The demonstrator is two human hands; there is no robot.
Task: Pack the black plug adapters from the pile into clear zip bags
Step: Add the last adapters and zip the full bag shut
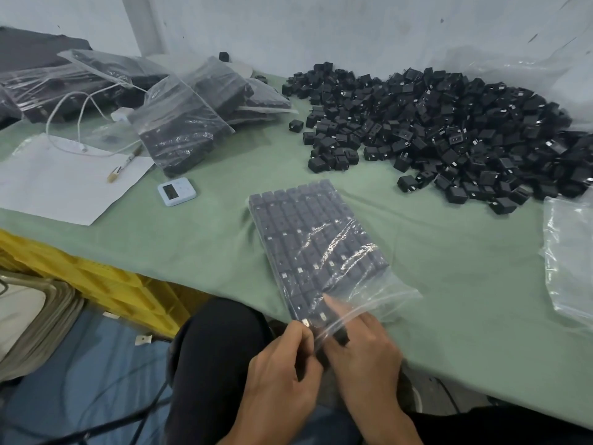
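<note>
Single view: wide-angle camera worn on head, positioned at near edge of table [199, 239]. Aimed forward and down across tabletop. Left hand [282, 374] and right hand [362, 358] caught close at bottom centre; zip bag [314, 239] just beyond; adapter pile [449, 130] farther off, upper right; wall [321, 27] reached at frame top. Lap [211, 364] taken in below table edge.

Green-clothed table [192, 245] under adapter pile [449, 130], filled bags [183, 123], paper [64, 181], timer [176, 191]
</note>
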